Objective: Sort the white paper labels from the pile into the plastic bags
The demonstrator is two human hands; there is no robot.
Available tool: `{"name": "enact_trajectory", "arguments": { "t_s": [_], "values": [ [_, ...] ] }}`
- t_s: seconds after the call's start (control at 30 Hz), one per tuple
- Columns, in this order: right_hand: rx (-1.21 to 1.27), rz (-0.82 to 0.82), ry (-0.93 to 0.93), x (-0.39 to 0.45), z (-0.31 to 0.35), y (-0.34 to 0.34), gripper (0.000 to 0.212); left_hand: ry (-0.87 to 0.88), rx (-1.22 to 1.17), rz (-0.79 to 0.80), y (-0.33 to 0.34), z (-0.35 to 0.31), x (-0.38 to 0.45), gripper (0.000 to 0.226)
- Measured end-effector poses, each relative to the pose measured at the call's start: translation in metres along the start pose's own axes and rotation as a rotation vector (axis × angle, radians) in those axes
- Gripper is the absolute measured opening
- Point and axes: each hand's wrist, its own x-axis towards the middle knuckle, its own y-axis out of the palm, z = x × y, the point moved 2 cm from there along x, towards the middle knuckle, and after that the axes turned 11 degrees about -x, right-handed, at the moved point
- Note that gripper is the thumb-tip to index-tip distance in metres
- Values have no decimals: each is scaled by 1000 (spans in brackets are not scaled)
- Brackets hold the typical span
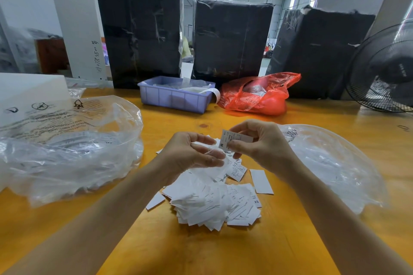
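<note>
A small white label (232, 139) printed with an "M" is pinched between the thumb and fingers of the right hand (261, 144), held above the far edge of the pile of white paper labels (214, 198). The right grip is thus clenched on that label. The left hand (192, 154) is held just beside it, palm turned up, with the fingers relaxed and slightly spread over the pile; several thin, translucent labels are seen lying against its fingers, but whether they are grasped cannot be told.

The pile is heaped on the orange table (223, 252) between the two forearms, with a few single labels scattered at its edges, one marked "XS". A large clear plastic bag (67, 152) with printed warnings is spread on the table to the left of the pile, and white labels are visible inside it. A second clear plastic bag (330, 163) is laid to the right.

Further back on the table, a lilac plastic bin (174, 97) and a red plastic bag (257, 94) are placed side by side. Behind them, three black-wrapped bales (230, 38) are stood upright, and a black fan (384, 69) is seen at the right edge.
</note>
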Motion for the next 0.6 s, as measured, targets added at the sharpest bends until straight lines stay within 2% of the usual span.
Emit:
{"name": "enact_trajectory", "arguments": {
  "t_s": [0.2, 0.43, 0.6],
  "values": [
    [110, 60, 14, -1, 1, 2, 21, -1, 20, 10, 0, 0, 0, 45],
    [126, 73, 44, 0, -2, 1, 22, -21, 19, 34, 0, -1, 1, 44],
    [197, 125, 83, -1, -1, 1, 22, -22, -13, 50, 3, -2, -2, 55]
  ]
}}
